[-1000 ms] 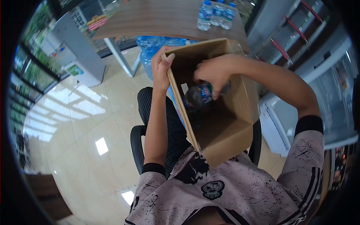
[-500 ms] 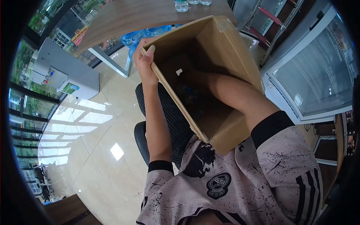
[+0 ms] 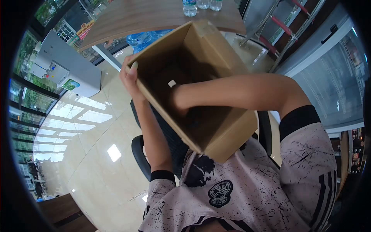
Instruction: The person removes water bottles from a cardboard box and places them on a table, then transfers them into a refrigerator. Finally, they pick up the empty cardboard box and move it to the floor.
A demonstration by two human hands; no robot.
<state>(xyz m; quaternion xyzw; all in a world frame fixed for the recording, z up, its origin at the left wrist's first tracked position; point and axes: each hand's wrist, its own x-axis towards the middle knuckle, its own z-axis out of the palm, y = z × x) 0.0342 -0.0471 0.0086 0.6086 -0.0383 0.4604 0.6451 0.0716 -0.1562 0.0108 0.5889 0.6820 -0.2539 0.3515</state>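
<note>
An open brown cardboard box (image 3: 228, 136) rests on my lap, tilted with its mouth towards me. My left hand (image 3: 130, 78) grips the box's left rim, thumb on the edge. My right hand (image 3: 178, 101) reaches down inside the box, near a small white label on the inner wall. Its fingers are lost in the dark interior, so I cannot tell whether they hold anything. Something dark lies at the bottom of the box, too shadowed to make out.
I sit on a black office chair (image 3: 140, 151) over a glossy tiled floor. Ahead stands a wooden table (image 3: 147, 17) with water bottles (image 3: 189, 5) on it and blue water jugs (image 3: 143, 37) beneath. A white dispenser (image 3: 65, 67) stands left, a glass-door fridge (image 3: 332, 77) right.
My right hand lowered a dark bottle into the box, reached deep, and now sits higher near the left wall. The box has tilted and shifted left with my left hand.
</note>
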